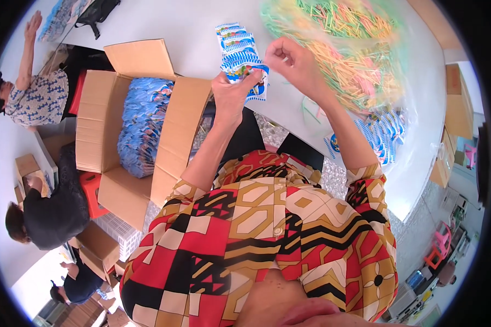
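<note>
My left hand (228, 96) is closed on a blue-and-white printed packet (260, 82), its thumb lying across the front. Beyond it, a row of overlapping packets (237, 43) runs away over the white table. My right hand (295, 64) is raised just to the right of the packet, apart from it. Its fingers are curled in, and what they hold, if anything, is too small to make out. Close by on the right is a large clear plastic bag (333, 52) filled with thin yellow, green and pink sticks.
More blue-and-white packets (381, 136) lie right of my right forearm on the white table (172, 22). An open cardboard box (95, 117) full of packets stands at my left. Three people are at the far left, near a red stool (90, 192) and a white crate (120, 233).
</note>
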The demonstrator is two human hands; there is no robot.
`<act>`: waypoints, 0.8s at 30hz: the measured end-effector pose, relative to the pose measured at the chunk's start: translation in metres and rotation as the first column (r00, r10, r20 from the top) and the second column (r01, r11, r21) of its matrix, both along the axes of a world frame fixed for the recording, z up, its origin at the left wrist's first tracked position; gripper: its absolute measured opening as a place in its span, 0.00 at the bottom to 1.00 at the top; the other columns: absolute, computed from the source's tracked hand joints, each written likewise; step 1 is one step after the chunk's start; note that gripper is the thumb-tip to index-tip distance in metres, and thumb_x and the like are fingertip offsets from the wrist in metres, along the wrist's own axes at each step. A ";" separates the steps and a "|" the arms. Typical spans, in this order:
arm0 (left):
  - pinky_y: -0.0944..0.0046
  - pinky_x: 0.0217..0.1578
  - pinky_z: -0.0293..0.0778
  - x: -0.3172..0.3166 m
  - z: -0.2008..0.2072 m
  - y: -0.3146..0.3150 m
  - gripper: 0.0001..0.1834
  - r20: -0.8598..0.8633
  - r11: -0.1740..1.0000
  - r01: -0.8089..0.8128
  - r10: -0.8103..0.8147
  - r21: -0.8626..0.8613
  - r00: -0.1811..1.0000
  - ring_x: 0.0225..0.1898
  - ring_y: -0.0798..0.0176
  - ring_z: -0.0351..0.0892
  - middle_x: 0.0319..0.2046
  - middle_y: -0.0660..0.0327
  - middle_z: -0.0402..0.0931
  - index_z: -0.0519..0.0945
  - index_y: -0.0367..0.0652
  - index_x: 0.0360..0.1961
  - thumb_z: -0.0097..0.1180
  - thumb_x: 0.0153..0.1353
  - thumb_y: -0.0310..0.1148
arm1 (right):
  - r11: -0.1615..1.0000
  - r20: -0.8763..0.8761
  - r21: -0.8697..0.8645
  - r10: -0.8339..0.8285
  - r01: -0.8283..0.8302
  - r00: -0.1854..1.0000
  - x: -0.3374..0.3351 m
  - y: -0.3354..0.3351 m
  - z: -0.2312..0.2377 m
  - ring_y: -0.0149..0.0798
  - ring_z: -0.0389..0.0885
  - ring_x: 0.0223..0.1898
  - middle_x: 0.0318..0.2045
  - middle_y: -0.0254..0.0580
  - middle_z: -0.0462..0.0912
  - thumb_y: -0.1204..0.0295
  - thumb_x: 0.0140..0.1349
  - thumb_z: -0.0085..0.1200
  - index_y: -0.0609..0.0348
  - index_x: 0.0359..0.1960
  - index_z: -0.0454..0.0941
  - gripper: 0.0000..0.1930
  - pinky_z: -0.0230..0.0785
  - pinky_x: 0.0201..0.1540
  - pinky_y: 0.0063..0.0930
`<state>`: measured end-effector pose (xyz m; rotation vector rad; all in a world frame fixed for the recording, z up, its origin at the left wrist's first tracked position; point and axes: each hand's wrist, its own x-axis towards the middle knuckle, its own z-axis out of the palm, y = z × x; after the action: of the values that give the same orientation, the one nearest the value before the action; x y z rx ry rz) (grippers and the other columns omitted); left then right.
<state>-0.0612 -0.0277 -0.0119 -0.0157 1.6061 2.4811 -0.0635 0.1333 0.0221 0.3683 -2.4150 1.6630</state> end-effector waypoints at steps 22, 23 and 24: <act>0.69 0.36 0.77 0.008 0.014 0.019 0.16 -0.050 0.940 0.339 -0.341 -0.050 0.939 0.32 0.70 0.79 0.34 0.60 0.79 0.76 0.36 0.40 0.62 0.48 0.20 | 0.953 0.005 0.284 0.112 -0.108 0.994 0.029 0.047 0.029 0.30 0.74 0.33 0.31 0.38 0.77 0.76 0.58 0.50 0.63 0.40 0.73 0.08 0.67 0.39 0.27; 0.69 0.35 0.77 0.008 0.015 0.019 0.15 -0.055 0.949 0.307 -0.311 -0.069 0.949 0.32 0.70 0.79 0.34 0.60 0.79 0.77 0.35 0.39 0.62 0.48 0.20 | 0.973 0.025 0.204 0.105 -0.108 0.994 0.030 0.046 0.030 0.30 0.74 0.34 0.31 0.36 0.76 0.76 0.57 0.51 0.62 0.40 0.74 0.09 0.67 0.39 0.26; 0.69 0.35 0.77 0.009 0.016 0.020 0.15 -0.054 0.950 0.306 -0.310 -0.068 0.949 0.32 0.70 0.79 0.34 0.60 0.79 0.77 0.35 0.39 0.62 0.48 0.20 | 0.987 0.045 0.123 0.100 -0.105 0.994 0.031 0.045 0.031 0.29 0.74 0.34 0.31 0.35 0.76 0.76 0.56 0.53 0.61 0.40 0.74 0.10 0.67 0.39 0.25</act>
<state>-0.0524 -0.0081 0.0039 0.2886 1.5675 2.2157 -0.0321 0.1782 0.0530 0.4911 -2.5769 1.5765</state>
